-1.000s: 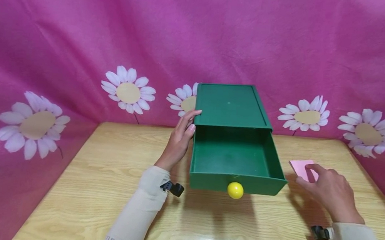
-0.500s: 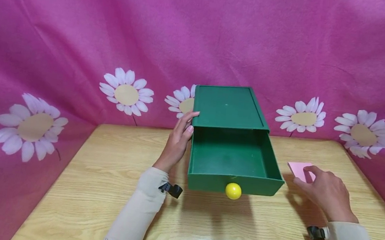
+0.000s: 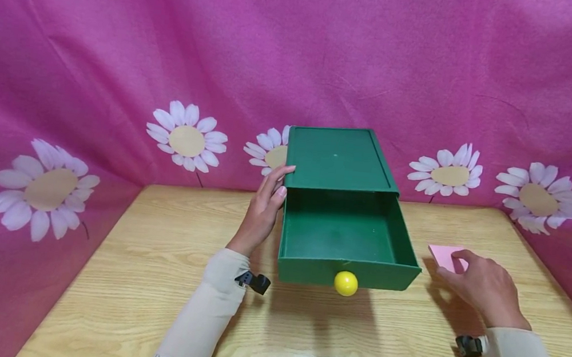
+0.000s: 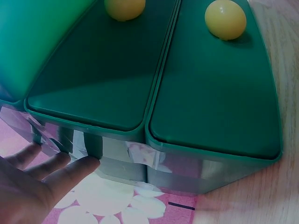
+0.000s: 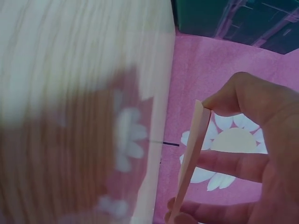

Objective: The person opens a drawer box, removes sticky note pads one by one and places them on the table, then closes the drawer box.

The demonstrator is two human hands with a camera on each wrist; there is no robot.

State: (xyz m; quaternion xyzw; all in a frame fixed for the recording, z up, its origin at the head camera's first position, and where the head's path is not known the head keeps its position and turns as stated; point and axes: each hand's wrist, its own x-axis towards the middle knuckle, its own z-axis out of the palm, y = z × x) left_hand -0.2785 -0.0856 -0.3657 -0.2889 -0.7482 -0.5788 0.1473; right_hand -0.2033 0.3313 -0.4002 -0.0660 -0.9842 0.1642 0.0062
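Note:
A green drawer unit (image 3: pixel 341 161) stands on the table, its top drawer (image 3: pixel 343 230) pulled out, with nothing visible inside and a yellow knob (image 3: pixel 345 283) on its front. My left hand (image 3: pixel 260 213) rests its fairly straight fingers against the unit's left side near the top edge; the left wrist view shows those fingers (image 4: pixel 70 175) touching the side wall. To the right of the drawer, my right hand (image 3: pixel 490 287) pinches a pink sticky note pad (image 3: pixel 442 255) above the table. The right wrist view shows the pad (image 5: pixel 191 156) edge-on, between thumb and fingers.
Two shut drawers (image 4: pixel 212 93), each with a yellow knob, show in the left wrist view. Around the unit lies a light wooden tabletop (image 3: pixel 183 220). A magenta cloth (image 3: pixel 278 45) printed with white daisies hangs behind and at the sides.
The head view has shifted slightly, so everything sits a little further left. Both hands keep nearly the same pose; the right still holds the sticky note pad.

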